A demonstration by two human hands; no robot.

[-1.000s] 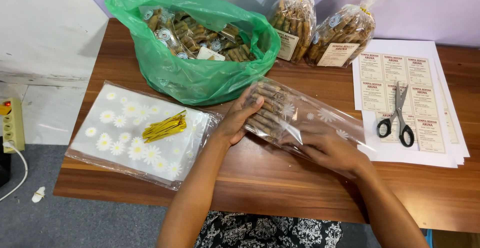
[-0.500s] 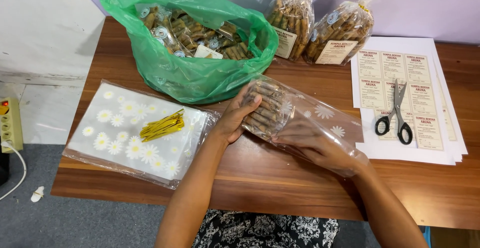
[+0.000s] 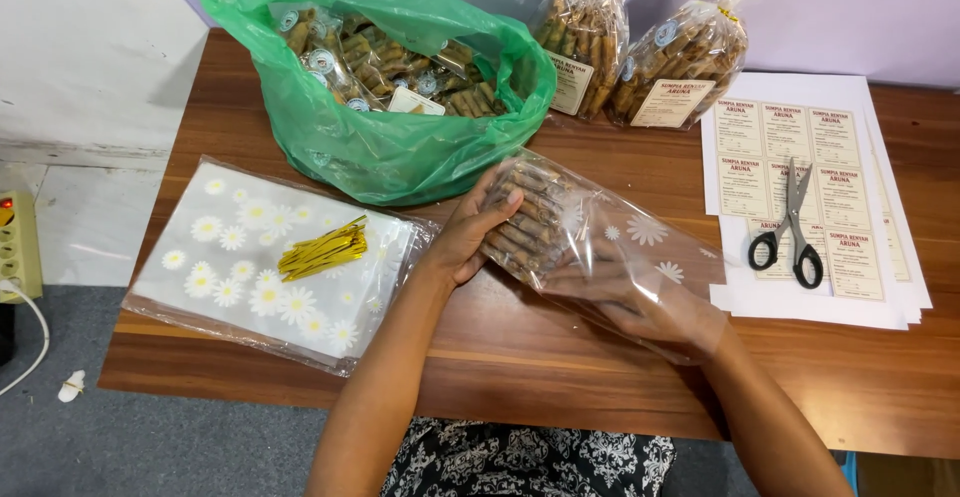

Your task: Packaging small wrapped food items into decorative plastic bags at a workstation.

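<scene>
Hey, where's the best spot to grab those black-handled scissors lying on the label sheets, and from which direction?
Take the scissors by the two black loop handles, which lie at the end nearest the table's front edge; the closed blades point away toward the wall. Come down from above on the near side: they lie flat on the label sheets, so the thick loops likely offer more to get fingers around than the thin blades.

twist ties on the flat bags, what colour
Gold twist ties, clearest in the head view.

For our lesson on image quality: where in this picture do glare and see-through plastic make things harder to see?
Head view: the clear bag shines and veils the right hand inside it; the left hand outside shows sharp; glare streaks the stack of flowered bags; light is soft, shadows faint.
</scene>
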